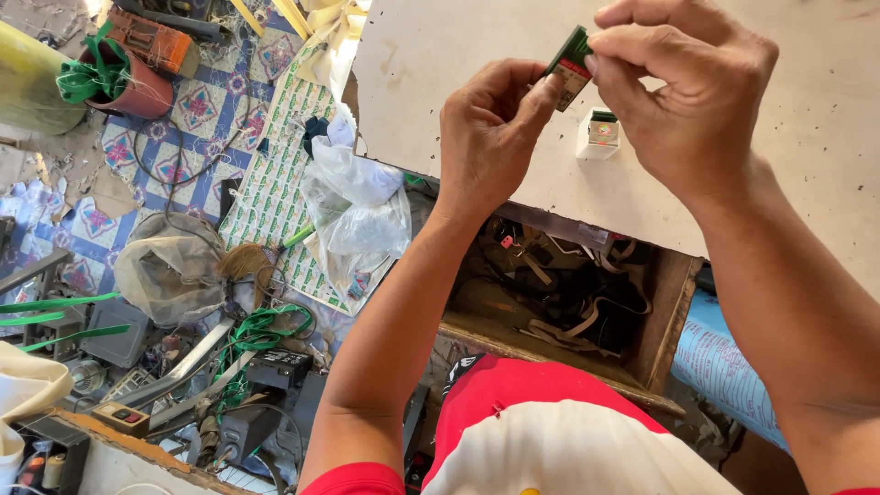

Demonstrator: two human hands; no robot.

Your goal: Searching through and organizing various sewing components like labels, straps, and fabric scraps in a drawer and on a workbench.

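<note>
My left hand and my right hand meet above a white tabletop. Between their fingertips they pinch a small green circuit board with a red and white label. My left thumb presses its lower edge while my right fingers hold its top. Just below it, a small white box-shaped part with a green inside lies on the tabletop, touched by neither hand.
An open wooden drawer under the tabletop holds tangled cables and parts. On the tiled floor to the left lie clear plastic bags, green cord, a red bucket, a yellow cylinder and several electrical boxes. A blue sack lies at the right.
</note>
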